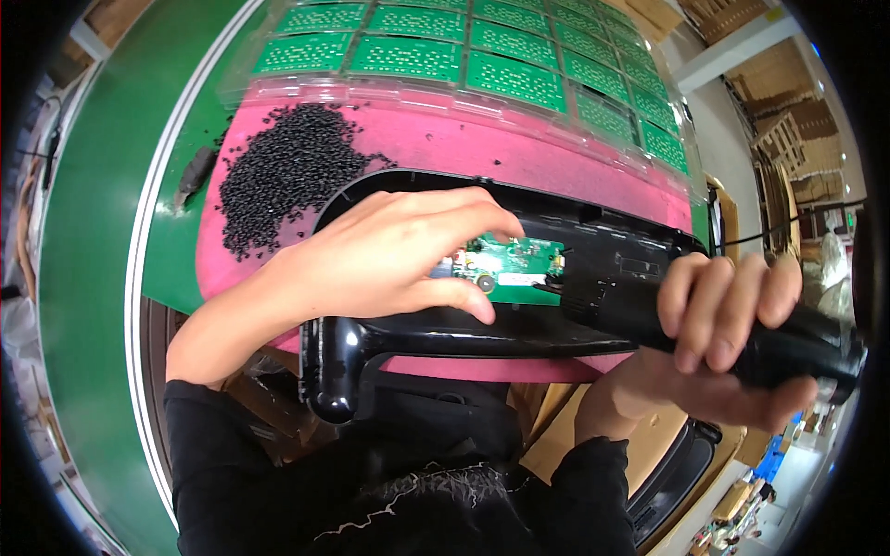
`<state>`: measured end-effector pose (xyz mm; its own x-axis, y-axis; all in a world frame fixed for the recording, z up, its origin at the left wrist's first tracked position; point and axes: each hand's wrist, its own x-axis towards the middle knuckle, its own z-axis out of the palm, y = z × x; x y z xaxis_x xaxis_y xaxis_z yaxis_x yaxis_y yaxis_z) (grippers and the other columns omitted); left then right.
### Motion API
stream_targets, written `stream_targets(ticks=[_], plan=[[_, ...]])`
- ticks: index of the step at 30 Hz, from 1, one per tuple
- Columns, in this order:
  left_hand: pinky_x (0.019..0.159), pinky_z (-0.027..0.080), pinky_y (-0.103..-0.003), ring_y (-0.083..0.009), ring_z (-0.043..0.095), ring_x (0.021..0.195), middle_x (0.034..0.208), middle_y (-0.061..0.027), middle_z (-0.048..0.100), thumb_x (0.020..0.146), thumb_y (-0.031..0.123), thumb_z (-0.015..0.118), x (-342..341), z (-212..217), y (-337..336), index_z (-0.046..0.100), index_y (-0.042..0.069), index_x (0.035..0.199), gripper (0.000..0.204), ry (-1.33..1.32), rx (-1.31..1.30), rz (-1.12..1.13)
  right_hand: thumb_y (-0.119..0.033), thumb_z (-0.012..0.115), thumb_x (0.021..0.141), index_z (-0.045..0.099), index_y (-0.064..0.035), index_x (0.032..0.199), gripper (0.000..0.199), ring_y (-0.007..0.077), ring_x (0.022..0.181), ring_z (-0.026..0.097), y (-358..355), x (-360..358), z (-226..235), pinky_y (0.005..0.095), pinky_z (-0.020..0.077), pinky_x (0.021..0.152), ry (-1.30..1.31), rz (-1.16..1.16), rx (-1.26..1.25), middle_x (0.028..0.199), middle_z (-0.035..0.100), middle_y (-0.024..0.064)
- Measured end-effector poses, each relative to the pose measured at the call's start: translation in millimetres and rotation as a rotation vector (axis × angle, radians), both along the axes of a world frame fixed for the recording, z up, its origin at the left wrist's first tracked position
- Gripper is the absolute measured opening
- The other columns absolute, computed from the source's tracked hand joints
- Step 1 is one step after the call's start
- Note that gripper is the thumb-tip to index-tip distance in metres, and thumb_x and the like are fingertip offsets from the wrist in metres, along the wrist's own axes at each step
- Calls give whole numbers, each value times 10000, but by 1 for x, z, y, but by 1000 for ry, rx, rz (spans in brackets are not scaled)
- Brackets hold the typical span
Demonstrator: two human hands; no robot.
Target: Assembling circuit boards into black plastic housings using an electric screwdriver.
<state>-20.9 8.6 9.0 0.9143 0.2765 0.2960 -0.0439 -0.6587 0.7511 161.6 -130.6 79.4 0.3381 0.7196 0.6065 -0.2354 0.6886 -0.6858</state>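
Observation:
A black plastic housing (482, 343) lies open-side up in front of me, with a green circuit board (528, 292) inside it. My left hand (399, 241) rests over the housing's left part, thumb and fingers spread around the board's left end; part of the board is hidden beneath it. In my right hand (728, 315) is a black electric screwdriver (612, 301), gripped around its thick body. Its narrow end points left, at the right edge of the board. Whether the tip touches a screw cannot be made out.
A heap of small black screws (287, 176) lies on the pink mat (445, 139), left of the housing. Clear trays hold several green circuit boards (408, 57) at the back. A dark small tool (195, 174) sits on the green table (102, 259). Cardboard (603, 426) is below the mat.

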Motion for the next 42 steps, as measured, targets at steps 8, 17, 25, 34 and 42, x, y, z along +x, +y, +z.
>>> stream_targets(ticks=[8,17,25,34,42], plan=[[777,553,-365,-271,632,1002,1180,-53,576,741,195,786,-2,-3,1,591,63,1122,448,227,205,-16,-575,624,838,482,-45,962,563,106,452,445,-7,30,-26,268,362,471,-161,-49,-227,637,503,8],[749,553,-365,-272,630,982,1167,-65,564,708,129,798,0,-5,0,587,59,1103,454,191,180,-20,-570,665,812,478,-57,959,566,91,444,451,-6,32,-29,253,370,467,-168,-27,-184,641,516,2],[795,529,-374,-284,627,940,1046,-88,640,691,78,803,-4,0,-1,631,33,1033,386,-3,210,107,-583,709,788,476,-59,948,595,87,451,446,3,24,-31,259,384,476,-209,39,-240,630,516,-4],[837,484,-418,-352,584,961,971,-158,621,803,111,713,-9,1,14,612,-10,1079,318,146,444,316,-580,628,854,495,-55,958,552,95,470,432,-3,29,-26,281,383,536,-85,-5,-309,617,476,-19],[669,478,-453,-376,603,763,796,-179,563,790,153,717,-9,13,-1,617,-28,776,207,320,491,160,-147,634,912,591,-43,1009,148,224,906,575,-16,106,-16,400,521,752,518,-219,-514,924,589,87]])
